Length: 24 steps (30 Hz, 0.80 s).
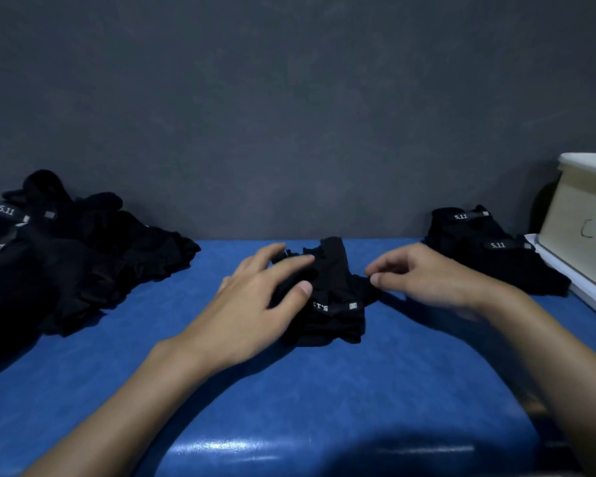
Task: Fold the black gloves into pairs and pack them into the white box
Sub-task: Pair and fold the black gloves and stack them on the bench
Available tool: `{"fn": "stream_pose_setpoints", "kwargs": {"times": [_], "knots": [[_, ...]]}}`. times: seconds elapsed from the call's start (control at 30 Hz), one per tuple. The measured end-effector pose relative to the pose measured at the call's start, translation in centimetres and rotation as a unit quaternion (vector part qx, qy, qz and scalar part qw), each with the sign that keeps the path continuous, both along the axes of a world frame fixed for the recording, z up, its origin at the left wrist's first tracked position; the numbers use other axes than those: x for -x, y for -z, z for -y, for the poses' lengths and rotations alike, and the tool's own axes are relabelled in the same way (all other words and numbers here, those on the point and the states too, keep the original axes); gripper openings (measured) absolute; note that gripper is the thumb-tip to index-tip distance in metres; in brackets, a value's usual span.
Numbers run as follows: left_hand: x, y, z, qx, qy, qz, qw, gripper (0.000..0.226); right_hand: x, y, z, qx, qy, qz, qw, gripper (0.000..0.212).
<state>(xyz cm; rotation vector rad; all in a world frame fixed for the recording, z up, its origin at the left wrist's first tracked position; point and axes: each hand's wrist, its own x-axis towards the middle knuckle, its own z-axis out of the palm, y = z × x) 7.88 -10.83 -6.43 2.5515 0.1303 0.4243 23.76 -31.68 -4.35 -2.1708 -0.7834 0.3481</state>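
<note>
The glove pair (pixel 327 290), lying left of the white box (pixel 585 218), is pressed flat under the spread left hand (pixel 255 297) while the right hand (pixel 424 277), fingers loosely curled and holding nothing, is kept beside it, so the fold may be sprung open if pressure is released

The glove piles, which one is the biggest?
The pile at the far left is the biggest, a loose heap. The stack beside the white box is smaller, and the gloves under the left hand in the middle are smallest.
</note>
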Motion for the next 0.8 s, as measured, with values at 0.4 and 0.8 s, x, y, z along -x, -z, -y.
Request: {"fn": "stream_pose_setpoints", "kwargs": {"times": [0.4,0.8], "knots": [[0.1,0.6,1.7,-0.160,0.055,-0.131,0.977,0.045,0.1,0.4,-0.4,0.028,0.020,0.152,0.988,0.015],[0.3,0.3,2.0,-0.167,0.057,-0.132,0.975,0.046,1.7,1.5,-2.9,-0.081,-0.064,0.224,0.969,0.026]]}}
